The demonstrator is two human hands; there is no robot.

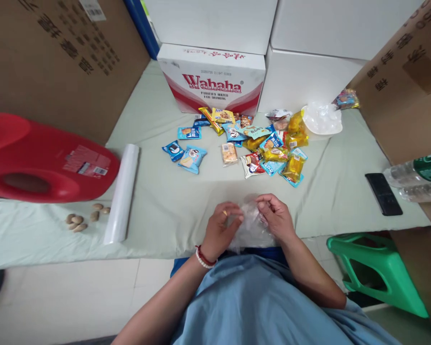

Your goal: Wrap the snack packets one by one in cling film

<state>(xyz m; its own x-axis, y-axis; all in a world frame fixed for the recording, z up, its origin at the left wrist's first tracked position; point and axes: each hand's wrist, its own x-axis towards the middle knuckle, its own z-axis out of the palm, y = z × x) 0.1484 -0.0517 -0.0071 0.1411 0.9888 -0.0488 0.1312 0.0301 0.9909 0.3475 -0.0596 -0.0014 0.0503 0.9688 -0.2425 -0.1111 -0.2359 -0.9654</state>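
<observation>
A crumpled clear plastic bag (251, 225) lies at the table's front edge, between my two hands. My left hand (221, 230) has its thumb and fingertips drawn together at the bag's left side. At the upper right of the bag, my right hand (276, 215) pinches the thin film between thumb and fingers. Beyond the hands is a loose pile of small wrapped snacks: a light blue packet (193, 159), a clear-wrapped cracker (230, 154), a red and white packet (252, 165) and several yellow packets (293, 167).
On the left stand a large red jug (53, 163), a white plastic roll (122, 194) and several brown nuts (75, 222). A Wahaha box (215, 79) backs the snacks, beside a white bowl (323, 127). To the right are a black phone (383, 194), bottles (413, 173) and a green stool (377, 273).
</observation>
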